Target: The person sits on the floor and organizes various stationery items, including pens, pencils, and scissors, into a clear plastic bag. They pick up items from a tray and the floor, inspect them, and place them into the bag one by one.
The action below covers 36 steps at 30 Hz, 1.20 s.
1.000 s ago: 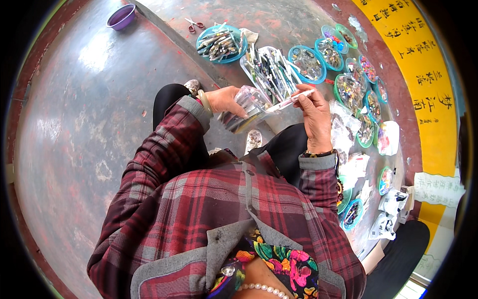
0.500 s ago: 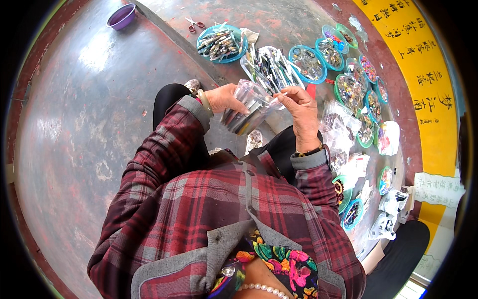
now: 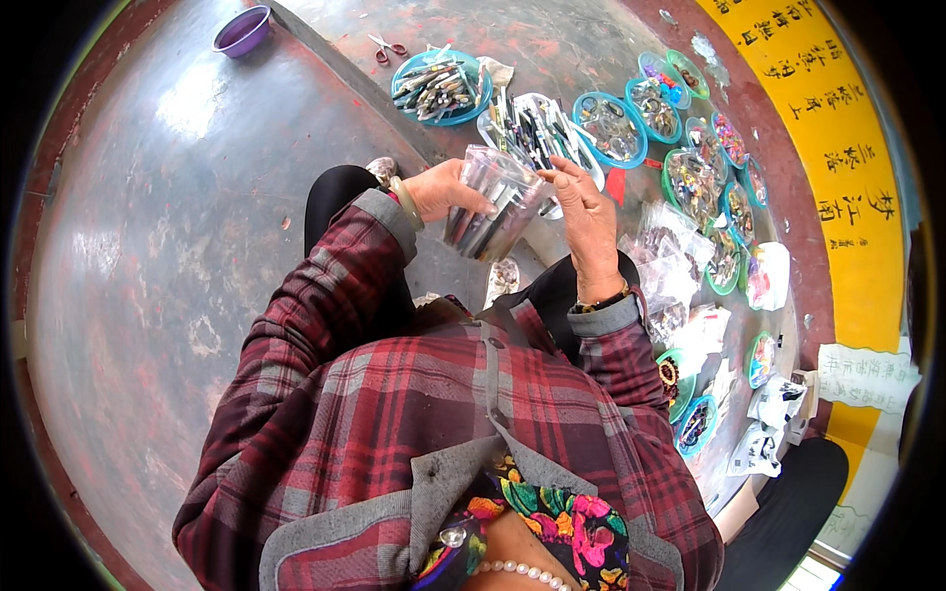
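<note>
Above my knees, my left hand (image 3: 436, 191) is closed round one side of a clear plastic bag (image 3: 493, 175), with the thumb across its front. Dark and light stick-like things, apparently pens, show blurred through the bag. At the bag's upper right edge, the bent fingertips of my right hand (image 3: 588, 229) meet the plastic in what looks like a pinch; the exact contact is hard to make out. Just beyond the hands, many loose pens (image 3: 537, 126) lie in a white tray (image 3: 597, 175), partly behind the bag and my right fingers.
A blue basket (image 3: 485, 91) of pens stands beyond, beside red-handled scissors (image 3: 396, 49). Several baskets of small items, including a blue one (image 3: 645, 148), line the right. Clear plastic bags (image 3: 665, 258) lie nearer. A purple basin (image 3: 241, 39) stands far left.
The bag has turned more upright and faces me more. My right hand has shifted slightly left, its fingers now higher at the bag's edge.
</note>
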Available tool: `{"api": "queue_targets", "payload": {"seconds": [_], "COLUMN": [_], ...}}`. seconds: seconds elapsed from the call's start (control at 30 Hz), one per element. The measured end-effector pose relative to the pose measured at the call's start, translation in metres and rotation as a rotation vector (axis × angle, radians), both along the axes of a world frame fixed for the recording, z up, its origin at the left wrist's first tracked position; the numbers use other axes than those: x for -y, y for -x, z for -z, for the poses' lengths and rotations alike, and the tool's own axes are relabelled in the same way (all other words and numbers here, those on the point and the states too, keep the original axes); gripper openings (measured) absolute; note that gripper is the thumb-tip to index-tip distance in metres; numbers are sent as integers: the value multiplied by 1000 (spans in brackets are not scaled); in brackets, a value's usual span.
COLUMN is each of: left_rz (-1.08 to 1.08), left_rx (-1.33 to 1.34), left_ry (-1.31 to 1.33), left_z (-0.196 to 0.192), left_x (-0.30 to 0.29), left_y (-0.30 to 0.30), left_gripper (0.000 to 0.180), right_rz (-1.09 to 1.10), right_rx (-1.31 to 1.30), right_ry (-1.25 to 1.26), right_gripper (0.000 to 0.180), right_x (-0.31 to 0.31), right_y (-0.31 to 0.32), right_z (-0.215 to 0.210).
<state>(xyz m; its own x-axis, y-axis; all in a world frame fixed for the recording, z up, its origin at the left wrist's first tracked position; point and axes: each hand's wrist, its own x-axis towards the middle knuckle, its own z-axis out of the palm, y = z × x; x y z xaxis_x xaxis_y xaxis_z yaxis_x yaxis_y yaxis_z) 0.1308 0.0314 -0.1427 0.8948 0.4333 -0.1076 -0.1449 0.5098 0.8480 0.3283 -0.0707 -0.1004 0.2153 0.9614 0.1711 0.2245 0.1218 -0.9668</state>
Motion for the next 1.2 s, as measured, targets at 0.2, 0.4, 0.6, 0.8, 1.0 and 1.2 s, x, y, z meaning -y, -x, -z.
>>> {"api": "queue_targets", "payload": {"seconds": [0.2,0.4,0.6,0.8,1.0,1.2], "left_rz": [-12,-10,-23,-159,-362,-345], "left_rx": [42,35,65,81,40,64], "left_ry": [33,29,41,13,41,40], "left_z": [1,3,16,12,8,9], "left_x": [-2,-3,-6,-10,-17,-15], "left_y": [0,1,-1,6,13,8], "left_gripper": [50,51,52,52,32,32], "right_rz": [11,-14,-145,-48,-115,-289], "right_rx": [128,362,412,-24,416,1215], "right_ry": [-108,-138,-128,-18,197,479], "right_gripper": [23,22,23,22,29,22], "right_x": [0,-1,-7,-33,-68,-60], "right_y": [-1,0,2,-29,-111,-93], "right_z": [-6,-9,-9,-2,82,156]}}
